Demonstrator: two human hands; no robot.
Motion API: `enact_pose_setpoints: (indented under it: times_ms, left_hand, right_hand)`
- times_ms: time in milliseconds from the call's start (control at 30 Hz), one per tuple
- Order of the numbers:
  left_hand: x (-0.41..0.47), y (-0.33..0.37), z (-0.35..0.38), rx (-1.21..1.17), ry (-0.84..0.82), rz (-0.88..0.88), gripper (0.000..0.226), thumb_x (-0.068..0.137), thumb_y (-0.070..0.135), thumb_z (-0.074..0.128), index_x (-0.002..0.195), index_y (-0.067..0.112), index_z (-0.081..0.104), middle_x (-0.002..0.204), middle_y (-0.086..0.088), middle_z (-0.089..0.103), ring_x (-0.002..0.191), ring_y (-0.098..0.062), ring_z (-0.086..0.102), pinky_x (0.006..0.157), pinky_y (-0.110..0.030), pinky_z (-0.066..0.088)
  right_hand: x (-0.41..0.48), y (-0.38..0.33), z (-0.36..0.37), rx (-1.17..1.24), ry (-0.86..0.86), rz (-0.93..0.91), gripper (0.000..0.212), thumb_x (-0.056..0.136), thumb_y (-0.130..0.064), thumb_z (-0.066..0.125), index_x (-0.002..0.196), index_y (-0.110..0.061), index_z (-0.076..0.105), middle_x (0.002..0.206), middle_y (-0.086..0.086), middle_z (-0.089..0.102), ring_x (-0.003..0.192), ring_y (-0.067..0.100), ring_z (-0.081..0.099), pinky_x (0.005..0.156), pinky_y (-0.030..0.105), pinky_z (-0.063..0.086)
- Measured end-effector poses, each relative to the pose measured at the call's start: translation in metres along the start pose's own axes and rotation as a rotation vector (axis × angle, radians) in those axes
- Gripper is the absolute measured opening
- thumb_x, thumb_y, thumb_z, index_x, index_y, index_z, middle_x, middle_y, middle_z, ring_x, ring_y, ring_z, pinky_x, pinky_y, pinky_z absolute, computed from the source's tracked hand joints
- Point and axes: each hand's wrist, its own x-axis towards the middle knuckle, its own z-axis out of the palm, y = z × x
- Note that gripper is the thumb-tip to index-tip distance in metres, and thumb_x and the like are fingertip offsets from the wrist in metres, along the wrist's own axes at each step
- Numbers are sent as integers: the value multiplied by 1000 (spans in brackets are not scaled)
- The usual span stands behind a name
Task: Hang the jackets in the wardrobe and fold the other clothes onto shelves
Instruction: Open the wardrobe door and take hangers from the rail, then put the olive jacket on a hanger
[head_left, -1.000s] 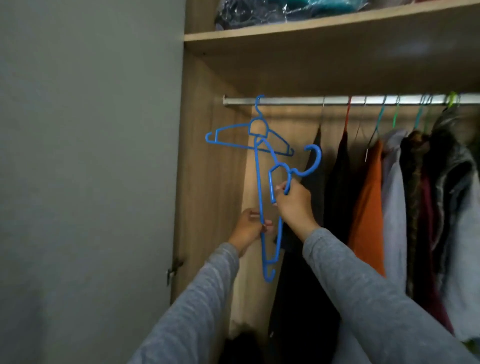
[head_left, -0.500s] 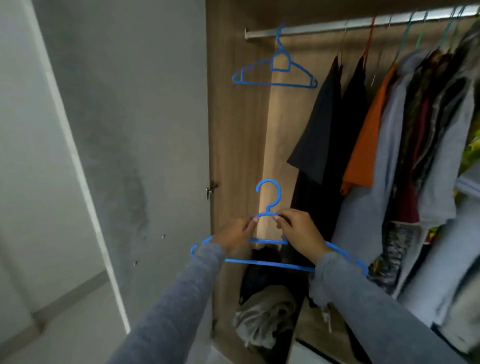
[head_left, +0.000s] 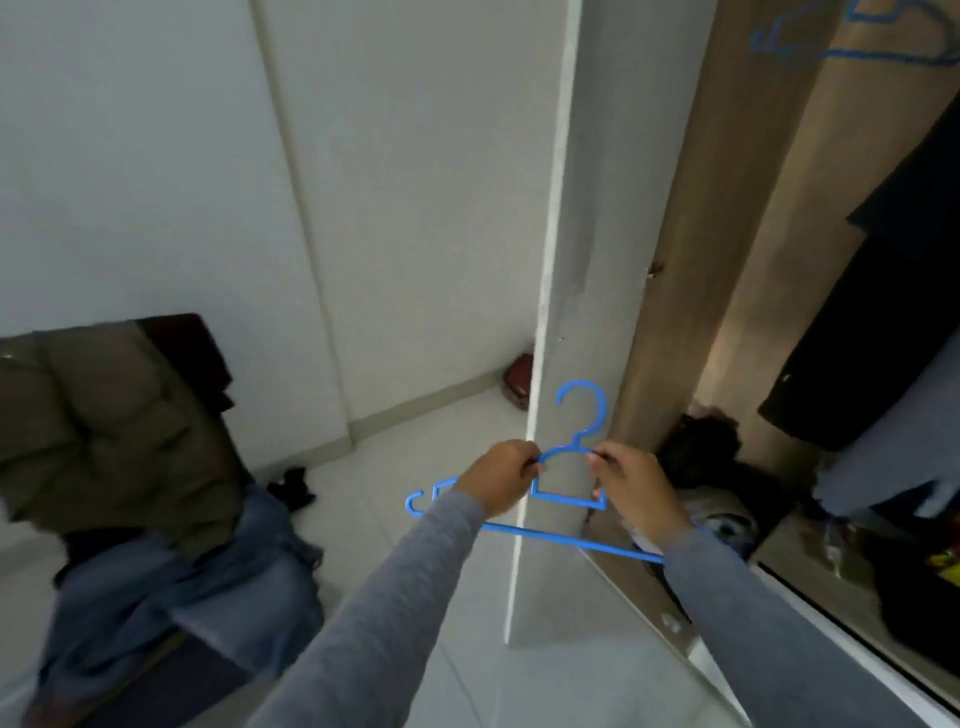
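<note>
A blue plastic hanger (head_left: 581, 415) is held level in front of me, hook upward. My left hand (head_left: 501, 475) pinches its left shoulder near the neck. My right hand (head_left: 631, 480) pinches the right shoulder. To the left lies a heap of clothes: an olive-green puffer jacket (head_left: 114, 431) on top, blue denim (head_left: 171, 587) under it. The open wardrobe (head_left: 691, 249) is on the right, with dark hanging garments (head_left: 893, 291) and a second blue hanger (head_left: 852, 36) at the top.
The white wardrobe door (head_left: 566, 260) stands edge-on right behind the hanger. A red-brown object (head_left: 519, 382) sits on the floor by the wall, a small dark item (head_left: 291, 483) near the clothes heap. Bundled clothes (head_left: 711, 467) fill the wardrobe bottom.
The hanger came off the rail area and down to waist height, turned level. My view swung left and down, from the wardrobe's inside toward the floor and the clothes heap.
</note>
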Motion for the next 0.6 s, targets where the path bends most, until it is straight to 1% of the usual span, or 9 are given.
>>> enact_pose_setpoints:
  times_ms: [67, 100, 200, 233, 300, 400, 467, 500, 600]
  left_hand:
    - [-38, -27, -25, 37, 57, -53, 22, 96, 19, 50, 99, 1, 62, 97, -18, 61, 87, -29, 53, 79, -36, 41]
    - [-64, -47, -48, 52, 109, -104, 22, 96, 19, 49, 99, 1, 62, 97, -17, 61, 85, -27, 51, 78, -34, 41]
    - [-114, -88, -98, 106, 221, -190, 22, 96, 20, 49, 104, 5, 63, 102, -15, 63, 92, -28, 55, 83, -35, 42]
    - [-121, -93, -107, 101, 245, -201, 22, 95, 21, 50, 104, 6, 64, 102, -14, 64, 95, -28, 56, 85, -36, 44]
    - [-148, -116, -136, 109, 321, -241, 22, 95, 21, 51, 105, 7, 64, 100, -13, 63, 95, -28, 57, 85, -38, 44]
    - [-188, -156, -178, 100, 426, -315, 22, 94, 18, 51, 106, 5, 65, 100, -12, 62, 93, -24, 55, 83, -33, 42]
    - [-205, -183, -197, 79, 478, -345, 21, 94, 17, 52, 105, 5, 65, 99, -10, 62, 92, -21, 55, 81, -30, 43]
    - [-213, -209, -212, 77, 508, -367, 20, 94, 16, 53, 103, 5, 66, 97, -9, 62, 90, -19, 55, 80, -28, 42]
    - [-221, -246, -235, 41, 546, -397, 18, 93, 19, 55, 102, 8, 67, 93, -3, 61, 86, -13, 54, 77, -22, 41]
  right_hand:
    - [-7, -26, 37, 49, -87, -14, 20, 92, -20, 57, 72, -22, 59, 65, 0, 63, 57, 15, 61, 63, 35, 51]
    - [-10, -53, 64, 82, -154, -32, 22, 92, -19, 57, 71, -23, 58, 64, -1, 63, 55, 10, 59, 62, 31, 50]
    - [-17, -108, 119, 159, -359, -36, 22, 94, -20, 54, 74, -16, 60, 65, 1, 63, 59, 14, 58, 57, 22, 46]
    - [-19, -119, 126, 167, -386, -57, 22, 94, -20, 52, 76, -13, 60, 65, 2, 63, 59, 14, 57, 55, 20, 44]
    - [-19, -154, 157, 187, -453, -137, 20, 95, -19, 51, 80, -10, 61, 66, 2, 64, 59, 12, 54, 55, 20, 42]
    - [-17, -207, 211, 196, -536, -253, 14, 96, -21, 52, 90, -14, 63, 73, 4, 66, 65, 11, 59, 61, 19, 45]
    - [-14, -233, 243, 234, -578, -300, 15, 96, -20, 52, 94, -11, 64, 77, 8, 68, 70, 14, 62, 68, 25, 50]
    - [-5, -251, 273, 280, -615, -321, 16, 96, -19, 52, 94, -8, 64, 78, 10, 69, 71, 15, 64, 70, 27, 51]
    - [8, -279, 312, 420, -664, -255, 17, 95, -16, 54, 98, -3, 65, 80, 12, 68, 69, 18, 67, 64, 21, 53]
